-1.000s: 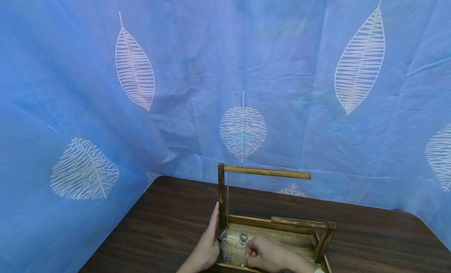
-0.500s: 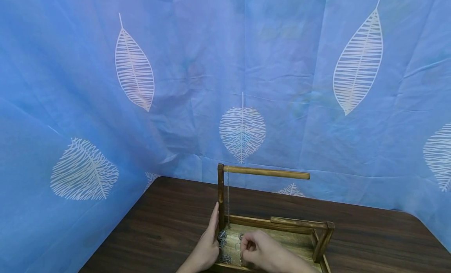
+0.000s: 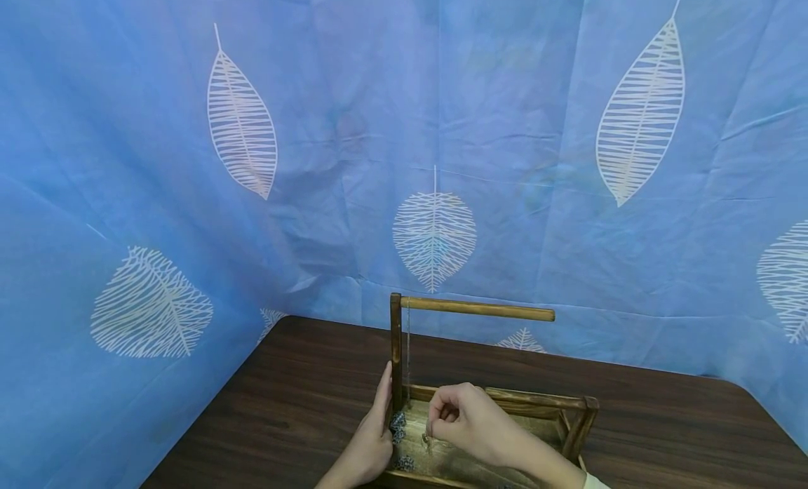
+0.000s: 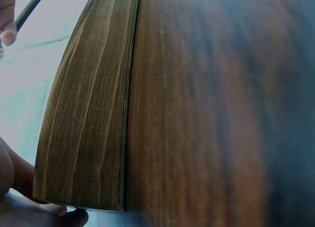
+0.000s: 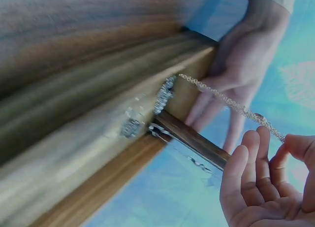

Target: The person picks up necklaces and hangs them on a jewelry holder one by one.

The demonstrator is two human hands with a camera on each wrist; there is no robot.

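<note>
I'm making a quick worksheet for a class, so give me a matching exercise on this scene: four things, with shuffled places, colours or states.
Things
1. left hand
2. right hand
3. hanging chain
4. backdrop cloth

Matches
A. blue with white leaf prints
B. pinching a second chain
C. at the left end of the wooden tray
D. hanging down from the upper wooden bar

Pairs: 1-C, 2-B, 3-D, 4-A

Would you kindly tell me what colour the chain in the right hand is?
The chain looks pale gold, best seen in the right wrist view.
</note>
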